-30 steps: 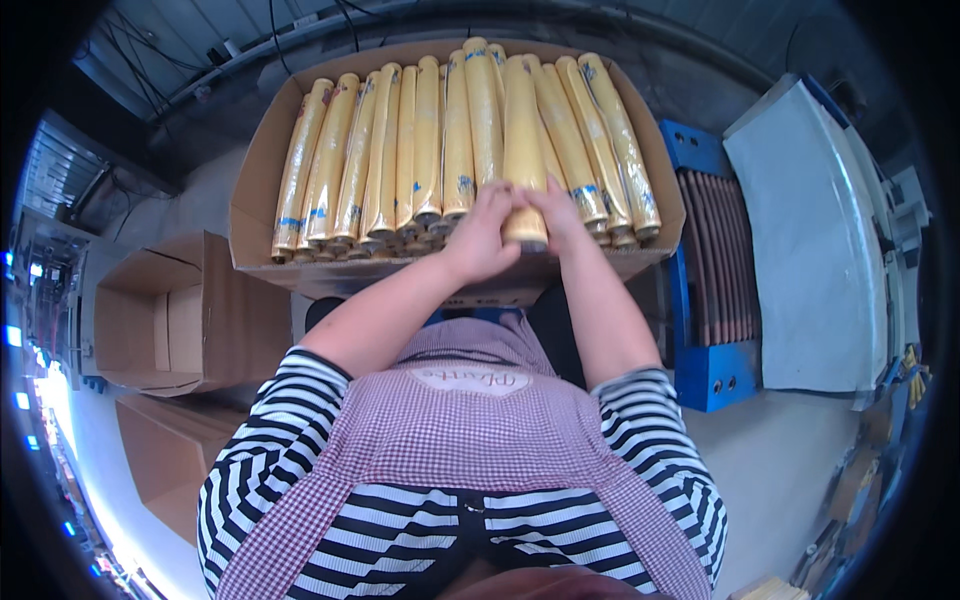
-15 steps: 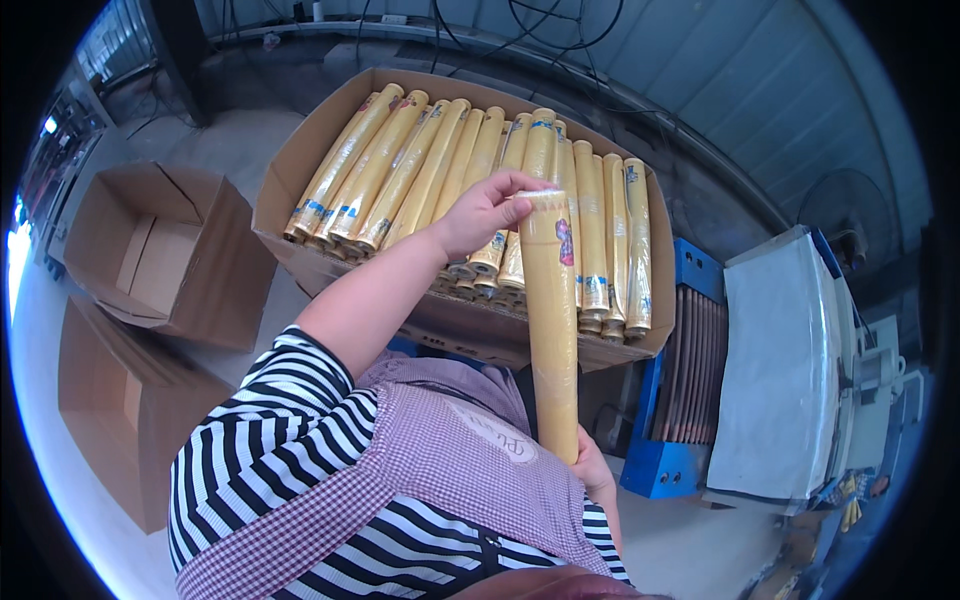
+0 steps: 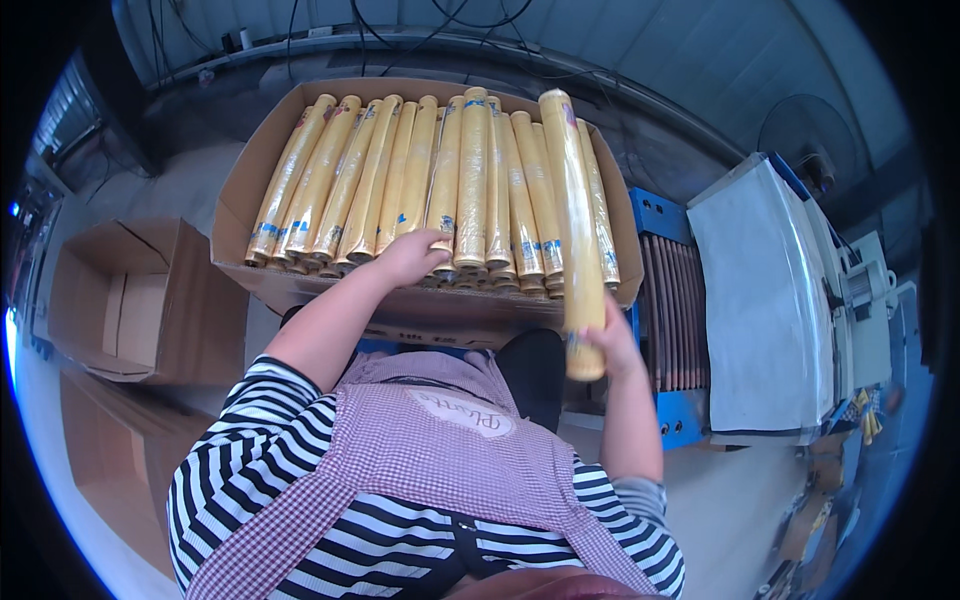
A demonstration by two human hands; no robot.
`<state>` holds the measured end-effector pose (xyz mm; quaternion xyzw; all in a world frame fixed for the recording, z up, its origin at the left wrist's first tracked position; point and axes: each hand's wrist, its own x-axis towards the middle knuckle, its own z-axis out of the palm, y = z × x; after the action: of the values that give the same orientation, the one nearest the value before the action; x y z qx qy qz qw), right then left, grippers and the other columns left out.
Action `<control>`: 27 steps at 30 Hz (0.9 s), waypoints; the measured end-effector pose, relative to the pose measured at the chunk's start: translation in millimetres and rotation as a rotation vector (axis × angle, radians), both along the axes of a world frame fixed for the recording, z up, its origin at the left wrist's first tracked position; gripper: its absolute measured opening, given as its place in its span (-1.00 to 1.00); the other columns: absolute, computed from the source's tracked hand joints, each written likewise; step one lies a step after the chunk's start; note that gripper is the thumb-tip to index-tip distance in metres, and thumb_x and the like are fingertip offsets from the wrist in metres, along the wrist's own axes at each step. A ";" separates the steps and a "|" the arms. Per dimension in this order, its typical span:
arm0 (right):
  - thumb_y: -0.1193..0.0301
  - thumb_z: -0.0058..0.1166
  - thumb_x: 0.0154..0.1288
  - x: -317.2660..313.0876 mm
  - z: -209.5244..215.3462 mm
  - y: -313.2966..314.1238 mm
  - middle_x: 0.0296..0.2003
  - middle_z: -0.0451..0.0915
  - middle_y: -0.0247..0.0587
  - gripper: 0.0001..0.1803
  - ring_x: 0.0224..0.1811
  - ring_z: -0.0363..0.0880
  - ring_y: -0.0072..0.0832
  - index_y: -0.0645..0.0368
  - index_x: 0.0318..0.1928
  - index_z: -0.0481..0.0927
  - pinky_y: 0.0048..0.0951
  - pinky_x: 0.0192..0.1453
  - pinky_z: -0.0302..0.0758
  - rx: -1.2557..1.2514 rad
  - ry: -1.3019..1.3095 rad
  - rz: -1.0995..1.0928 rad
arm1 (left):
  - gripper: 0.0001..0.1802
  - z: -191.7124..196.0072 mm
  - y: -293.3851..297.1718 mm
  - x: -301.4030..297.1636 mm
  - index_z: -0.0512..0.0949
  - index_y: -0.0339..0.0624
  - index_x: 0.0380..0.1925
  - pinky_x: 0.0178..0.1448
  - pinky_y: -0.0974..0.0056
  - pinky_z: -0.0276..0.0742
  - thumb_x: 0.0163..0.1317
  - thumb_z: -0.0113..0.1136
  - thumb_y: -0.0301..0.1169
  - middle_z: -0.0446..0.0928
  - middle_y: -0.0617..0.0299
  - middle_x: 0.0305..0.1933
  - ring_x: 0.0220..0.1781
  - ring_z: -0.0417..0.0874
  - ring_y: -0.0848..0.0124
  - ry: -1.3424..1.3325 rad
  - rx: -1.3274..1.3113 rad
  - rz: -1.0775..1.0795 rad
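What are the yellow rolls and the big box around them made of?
The yellow rolls look wrapped in glossy clear plastic, judging by bright, wrinkled highlights; what's underneath I can't tell. The big box seems matte brown cardboard, given its thin, flat walls.

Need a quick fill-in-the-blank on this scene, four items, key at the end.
1. The person's ____ hand holds a roll near its lower end.
2. The other hand is at the front of the packed rolls, in a large box made of ____.
3. The apron is checked, while the sleeves are ____.
4. A smaller open box sits to the ____ of the large one.

Missing words: right; cardboard; striped; left.
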<state>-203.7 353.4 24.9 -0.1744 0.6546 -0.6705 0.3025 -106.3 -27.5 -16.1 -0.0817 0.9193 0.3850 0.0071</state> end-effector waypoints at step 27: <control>0.29 0.09 0.30 -16.7 -135.7 -36.4 -0.33 0.57 -0.16 -0.74 -0.01 0.49 -0.14 0.16 -0.48 0.59 0.09 0.38 0.23 0.816 1.296 -0.541 | -0.58 -57.0 4.8 41.1 0.55 -0.04 0.14 0.24 0.10 0.49 0.44 -0.10 -0.13 0.64 0.03 0.07 0.15 0.62 0.06 -0.251 -0.048 -0.194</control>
<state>-220.4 317.0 -110.9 -0.2398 0.9121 -0.1950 -0.2695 -65.2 -22.8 -73.0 -0.0400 0.9236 0.3472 0.1573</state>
